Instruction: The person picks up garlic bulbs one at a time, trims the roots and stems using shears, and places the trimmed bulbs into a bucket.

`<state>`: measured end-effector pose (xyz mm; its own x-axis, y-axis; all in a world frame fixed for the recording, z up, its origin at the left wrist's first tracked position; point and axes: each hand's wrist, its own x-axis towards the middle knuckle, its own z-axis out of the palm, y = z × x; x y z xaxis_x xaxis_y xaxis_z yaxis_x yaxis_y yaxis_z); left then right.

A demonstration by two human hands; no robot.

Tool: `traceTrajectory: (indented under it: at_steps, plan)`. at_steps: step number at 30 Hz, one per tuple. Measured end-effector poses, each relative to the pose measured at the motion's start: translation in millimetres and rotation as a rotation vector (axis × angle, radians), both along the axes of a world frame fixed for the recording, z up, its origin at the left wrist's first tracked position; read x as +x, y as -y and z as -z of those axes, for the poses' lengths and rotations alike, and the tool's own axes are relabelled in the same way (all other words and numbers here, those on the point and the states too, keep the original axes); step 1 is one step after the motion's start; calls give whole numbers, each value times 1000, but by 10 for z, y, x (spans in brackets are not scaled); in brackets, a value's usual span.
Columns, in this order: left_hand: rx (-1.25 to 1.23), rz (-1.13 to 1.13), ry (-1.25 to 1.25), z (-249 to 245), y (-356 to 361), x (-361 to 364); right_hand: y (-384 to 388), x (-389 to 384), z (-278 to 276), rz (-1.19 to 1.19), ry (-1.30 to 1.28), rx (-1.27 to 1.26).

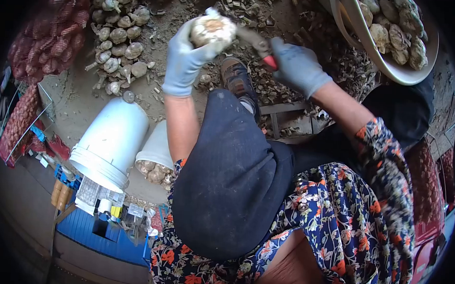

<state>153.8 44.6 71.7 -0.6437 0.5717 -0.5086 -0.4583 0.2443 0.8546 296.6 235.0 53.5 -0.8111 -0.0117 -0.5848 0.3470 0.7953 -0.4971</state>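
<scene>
My left hand [184, 64], in a pale grey-blue work glove, is wrapped round a large whitish garlic bulb [214, 32] with its brown root side showing. My right hand [299, 66], gloved alike, is closed on a pair of pruning shears [259, 46] with a red handle. The blades are slightly blurred, and their tip is right at the bulb's right side. Below my hands the ground is strewn with cut stalks and dry garlic scraps [285, 99].
Several garlic bulbs [119, 51] lie on the floor at the left, near red mesh sacks [52, 38]. A white bucket [111, 139] and a second bucket [153, 151] with bulbs at its mouth stand nearer. At the upper right is a cream tub [424, 69] of garlic. My shoe [236, 79] is beneath my hands.
</scene>
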Motion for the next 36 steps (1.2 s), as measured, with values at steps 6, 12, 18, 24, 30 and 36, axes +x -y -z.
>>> traceTrajectory:
  at_steps: [6,12,18,24,30,36]
  plan:
    - [594,-270,298,251,201,175,-51,258,21,413,109,-204]
    - [771,-386,524,519,207,257,181,274,-306,451,236,-796]
    - [581,-369,299,404,-9,367,337,134,-239,482,219,-679]
    - [501,-11,-107,-172,-685,204,244,441,-99,874,432,-797]
    - [-94,58,-442,298,-853,-672,20,684,-20,851,387,-731]
    - [-997,224,-697,1468,-798,-676,-49,533,174,672,337,-448]
